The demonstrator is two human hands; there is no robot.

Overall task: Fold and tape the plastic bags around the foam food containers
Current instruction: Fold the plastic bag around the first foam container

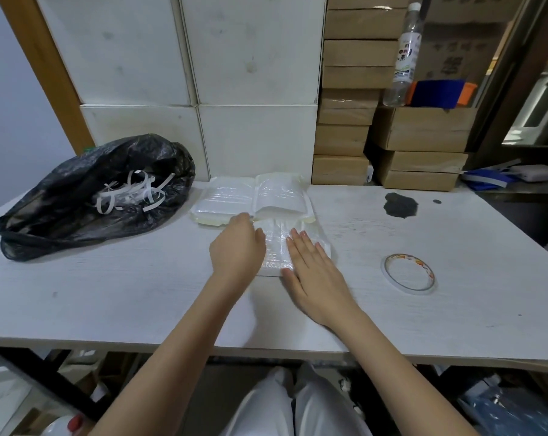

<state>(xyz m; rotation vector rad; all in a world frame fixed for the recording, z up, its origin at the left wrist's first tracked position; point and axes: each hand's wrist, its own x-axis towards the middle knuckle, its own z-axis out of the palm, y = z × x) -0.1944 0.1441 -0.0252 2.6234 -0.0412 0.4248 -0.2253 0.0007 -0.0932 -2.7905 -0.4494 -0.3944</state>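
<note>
White table [109, 294]: bagged container [277, 247] long axis front-back; right hand [313, 272] flat, left hand [238, 247] pinching bag.

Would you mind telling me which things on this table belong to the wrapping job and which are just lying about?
Part of the job:
- bagged container under the left hand and right hand
- wrapped containers behind it
- tape roll

Just lying about:
- black bag with white strips
- clear bottle
- cardboard boxes
- dark stain on the table
</note>
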